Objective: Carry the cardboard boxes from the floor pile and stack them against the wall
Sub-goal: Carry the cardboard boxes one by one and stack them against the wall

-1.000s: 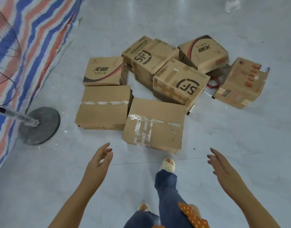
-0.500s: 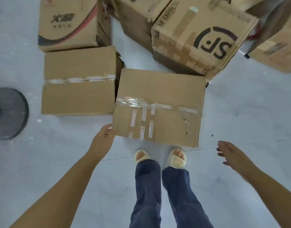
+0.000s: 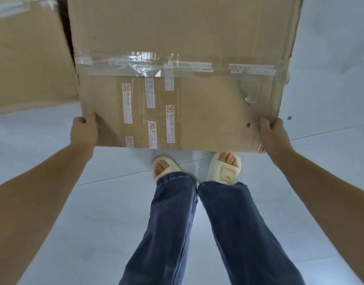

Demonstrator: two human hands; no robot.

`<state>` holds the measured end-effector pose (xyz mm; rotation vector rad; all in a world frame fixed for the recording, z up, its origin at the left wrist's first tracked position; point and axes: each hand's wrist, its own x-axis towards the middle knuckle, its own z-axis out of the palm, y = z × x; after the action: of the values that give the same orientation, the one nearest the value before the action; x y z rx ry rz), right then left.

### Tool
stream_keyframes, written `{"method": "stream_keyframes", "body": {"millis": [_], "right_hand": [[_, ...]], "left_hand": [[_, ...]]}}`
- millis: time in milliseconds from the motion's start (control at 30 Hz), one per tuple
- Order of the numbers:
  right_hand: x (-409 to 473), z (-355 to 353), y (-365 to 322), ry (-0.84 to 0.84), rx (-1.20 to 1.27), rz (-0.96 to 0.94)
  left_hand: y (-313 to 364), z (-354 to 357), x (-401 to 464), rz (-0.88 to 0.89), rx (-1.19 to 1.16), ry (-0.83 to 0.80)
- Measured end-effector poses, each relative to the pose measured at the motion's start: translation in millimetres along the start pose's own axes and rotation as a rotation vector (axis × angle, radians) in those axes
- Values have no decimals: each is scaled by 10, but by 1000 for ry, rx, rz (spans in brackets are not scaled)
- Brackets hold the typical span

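Note:
A large brown cardboard box (image 3: 197, 38) with clear tape across its top and several white label strips fills the upper middle of the view. My left hand (image 3: 84, 129) grips its near left corner, thumb on top and fingers hidden beneath. At the near right corner my right hand (image 3: 272, 134) holds the box the same way. The box's near edge hangs over my feet. A second plain cardboard box (image 3: 28, 58) lies close to its left, partly cut off by the frame.
Pale grey tiled floor (image 3: 94, 212) spreads below and to both sides. My legs in blue jeans (image 3: 197, 233) and white slippers (image 3: 224, 167) stand just under the box's near edge. The other boxes of the pile are out of view.
I have bent down much closer to the box. Both hands, free before, have closed on its two near corners. The pile behind has dropped out of view.

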<state>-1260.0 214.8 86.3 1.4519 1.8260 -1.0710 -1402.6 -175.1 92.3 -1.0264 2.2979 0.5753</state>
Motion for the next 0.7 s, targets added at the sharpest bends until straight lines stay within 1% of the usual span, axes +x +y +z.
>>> {"method": "stream_keyframes", "body": {"millis": [67,167,233,333,400,433,500,567,633,700], "right_hand": [[-27,-61,17,6,15,-5],[-102,-246,-22,-17,69,-4],[-171,-367,-72,-35,79,-1],[-321,-520,-150,-10,87,-14],[-455,-660,-194,21,113,-26],[-529,-744,-203,31,136,-37],[-695,-930,-256,30,199,-62],[-857,-1125,-370,-12,269,-73],[-1015,-1319,-519,-64,332,-63],[-1190,-1500,-695,-112,385,-40]], "left_hand": [[13,-39,-9,-25,4,-1],[43,-174,-116,-86,-58,-109],[47,-230,-258,-92,-75,-128],[55,-299,-504,-54,-114,-20],[84,-419,-653,-24,-182,44],[97,-507,-718,-3,-237,49],[150,-728,-836,52,-343,2],[234,-968,-926,84,-421,-95],[330,-1204,-996,70,-482,-199],[437,-1430,-1084,48,-540,-269]]}}
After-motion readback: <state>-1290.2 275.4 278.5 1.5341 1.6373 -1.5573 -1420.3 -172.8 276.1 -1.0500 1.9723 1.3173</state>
